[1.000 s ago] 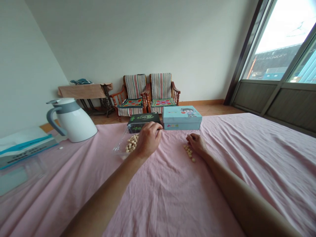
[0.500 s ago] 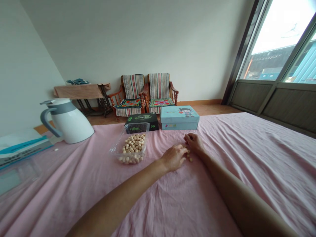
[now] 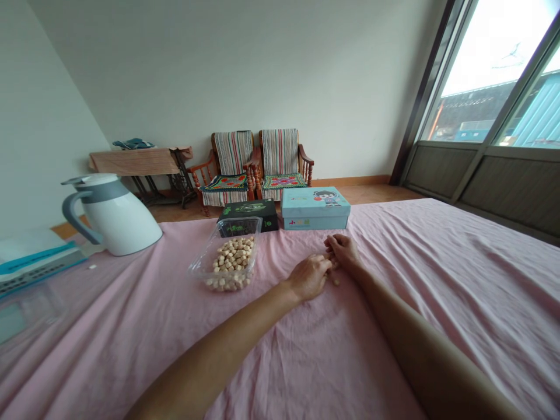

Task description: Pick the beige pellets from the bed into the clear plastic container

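Note:
Small rounded beige pieces (image 3: pixel 336 282), which look like nuts or dried chickpeas, lie on the pink cloth between my hands. My left hand (image 3: pixel 310 276) rests beside them, fingers curled in at the pieces and pressed together. Close by on the right, my right hand (image 3: pixel 343 251) is closed, its fingers bent inward and its wrist near the cloth. Whatever either hand holds is hidden by the fingers. Left of my hands stands a clear plastic tub (image 3: pixel 198 263) with many more beige pieces (image 3: pixel 233 258) in it.
Behind the tub sits a black box (image 3: pixel 270 217), with a light blue box (image 3: pixel 315 218) to its right. A white jug with a grey handle (image 3: pixel 125 224) stands at left, near a tissue pack (image 3: pixel 39 265). Two wooden armchairs (image 3: pixel 280 154) are beyond the cloth-covered surface (image 3: pixel 280 361).
My left hand's fingers have drawn in from a looser spread. My right hand stays closed in nearly the same place. The whole view has shifted slightly.

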`<act>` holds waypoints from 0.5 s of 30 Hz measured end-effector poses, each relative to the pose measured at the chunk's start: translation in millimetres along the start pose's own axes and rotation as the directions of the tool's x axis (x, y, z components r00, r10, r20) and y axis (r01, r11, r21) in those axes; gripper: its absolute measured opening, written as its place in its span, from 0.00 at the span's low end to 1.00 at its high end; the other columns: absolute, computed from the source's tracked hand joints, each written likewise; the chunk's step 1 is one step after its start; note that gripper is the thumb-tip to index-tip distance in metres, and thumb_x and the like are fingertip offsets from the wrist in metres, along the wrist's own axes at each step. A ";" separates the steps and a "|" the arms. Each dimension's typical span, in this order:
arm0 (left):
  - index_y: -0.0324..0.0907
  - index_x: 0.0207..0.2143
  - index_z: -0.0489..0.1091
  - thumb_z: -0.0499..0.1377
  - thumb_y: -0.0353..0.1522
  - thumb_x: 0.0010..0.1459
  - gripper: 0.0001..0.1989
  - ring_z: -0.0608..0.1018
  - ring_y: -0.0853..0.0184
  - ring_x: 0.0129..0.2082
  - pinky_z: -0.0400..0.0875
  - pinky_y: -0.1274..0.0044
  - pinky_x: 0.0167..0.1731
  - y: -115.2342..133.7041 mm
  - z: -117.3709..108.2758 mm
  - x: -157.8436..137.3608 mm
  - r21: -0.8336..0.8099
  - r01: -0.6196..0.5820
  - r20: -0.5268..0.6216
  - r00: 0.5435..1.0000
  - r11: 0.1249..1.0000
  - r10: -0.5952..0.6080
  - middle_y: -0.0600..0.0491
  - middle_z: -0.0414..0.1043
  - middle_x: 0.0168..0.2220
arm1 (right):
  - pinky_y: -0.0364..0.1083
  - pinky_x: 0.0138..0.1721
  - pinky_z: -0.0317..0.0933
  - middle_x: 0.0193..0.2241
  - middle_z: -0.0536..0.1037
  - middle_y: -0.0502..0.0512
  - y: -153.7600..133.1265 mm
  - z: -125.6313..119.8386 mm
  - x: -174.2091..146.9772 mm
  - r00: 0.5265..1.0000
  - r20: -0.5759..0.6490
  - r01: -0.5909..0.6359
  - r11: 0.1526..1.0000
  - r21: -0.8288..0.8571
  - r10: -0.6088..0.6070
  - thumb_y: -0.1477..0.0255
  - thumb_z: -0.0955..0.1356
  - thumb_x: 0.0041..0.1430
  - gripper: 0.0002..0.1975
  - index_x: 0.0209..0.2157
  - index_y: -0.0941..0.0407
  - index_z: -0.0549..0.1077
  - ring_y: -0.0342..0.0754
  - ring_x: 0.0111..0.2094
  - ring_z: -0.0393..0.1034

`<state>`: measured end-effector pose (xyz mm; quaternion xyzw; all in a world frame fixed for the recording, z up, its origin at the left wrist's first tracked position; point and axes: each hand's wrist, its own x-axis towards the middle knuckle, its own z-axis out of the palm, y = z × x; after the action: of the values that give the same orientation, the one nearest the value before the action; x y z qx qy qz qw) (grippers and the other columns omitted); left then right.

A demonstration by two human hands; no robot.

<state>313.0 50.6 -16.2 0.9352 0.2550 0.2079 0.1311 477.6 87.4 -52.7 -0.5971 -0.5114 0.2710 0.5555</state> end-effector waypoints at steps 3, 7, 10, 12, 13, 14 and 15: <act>0.39 0.29 0.69 0.53 0.23 0.51 0.07 0.73 0.66 0.35 0.68 0.75 0.38 -6.0 -4.6 -5.7 -0.012 0.047 -0.023 0.999 0.999 -0.048 0.51 0.69 0.32 | 0.42 0.22 0.61 0.23 0.76 0.57 -1.0 -5.6 2.5 0.999 -0.022 -0.046 0.991 0.129 0.049 0.54 0.63 0.50 0.20 0.23 0.57 0.70 0.45 0.22 0.70; 0.39 0.32 0.70 0.54 0.23 0.50 0.09 0.73 0.69 0.31 0.68 0.78 0.34 -3.8 -5.3 -7.2 -0.045 0.081 -0.036 0.996 0.996 -0.083 0.52 0.70 0.31 | 0.43 0.25 0.64 0.24 0.77 0.59 -1.1 -16.5 5.7 0.992 -0.066 -0.075 0.938 0.338 0.103 0.53 0.65 0.48 0.20 0.25 0.58 0.71 0.47 0.25 0.71; 0.40 0.33 0.71 0.57 0.24 0.51 0.07 0.74 0.69 0.34 0.68 0.79 0.36 7.4 -3.8 -5.1 -0.097 0.031 -0.027 0.999 0.995 -0.034 0.52 0.71 0.34 | 0.44 0.25 0.64 0.24 0.77 0.60 1.3 -20.9 7.9 0.985 -0.072 -0.105 0.885 0.454 0.154 0.55 0.67 0.47 0.18 0.25 0.58 0.71 0.48 0.26 0.72; 0.40 0.32 0.71 0.56 0.25 0.53 0.05 0.75 0.69 0.36 0.68 0.79 0.38 14.2 -9.5 -3.8 -0.104 -0.012 -0.049 0.999 0.995 0.007 0.52 0.71 0.35 | 0.44 0.25 0.64 0.24 0.77 0.59 3.6 -21.1 8.7 0.985 -0.051 -0.121 0.874 0.471 0.163 0.56 0.68 0.47 0.17 0.25 0.58 0.71 0.47 0.26 0.71; 0.40 0.33 0.71 0.56 0.25 0.54 0.06 0.74 0.69 0.37 0.68 0.79 0.39 16.0 -16.1 -3.7 -0.083 -0.023 -0.077 0.997 0.996 0.017 0.52 0.71 0.35 | 0.43 0.25 0.64 0.23 0.77 0.59 4.9 -20.7 9.0 0.986 -0.040 -0.123 0.878 0.463 0.159 0.56 0.68 0.47 0.17 0.25 0.58 0.71 0.46 0.25 0.71; 0.41 0.33 0.71 0.55 0.25 0.55 0.06 0.74 0.68 0.37 0.68 0.78 0.39 16.3 -25.6 -4.1 -0.041 -0.020 -0.114 0.993 0.999 0.015 0.52 0.70 0.35 | 0.43 0.25 0.64 0.23 0.77 0.59 6.0 -20.1 9.1 0.988 -0.033 -0.122 0.886 0.447 0.153 0.56 0.67 0.47 0.17 0.26 0.58 0.72 0.46 0.25 0.71; 0.41 0.34 0.70 0.54 0.25 0.55 0.07 0.74 0.68 0.37 0.67 0.78 0.39 15.0 -37.9 -5.4 0.019 0.003 -0.163 0.987 1.000 0.000 0.52 0.70 0.35 | 0.43 0.26 0.64 0.24 0.77 0.59 7.1 -19.6 9.1 0.989 -0.030 -0.119 0.895 0.430 0.146 0.56 0.67 0.47 0.18 0.26 0.58 0.72 0.46 0.25 0.71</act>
<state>297.8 40.5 20.7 0.9160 0.2676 0.2812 0.1012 500.3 89.2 -52.5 -0.5027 -0.3805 0.3951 0.6682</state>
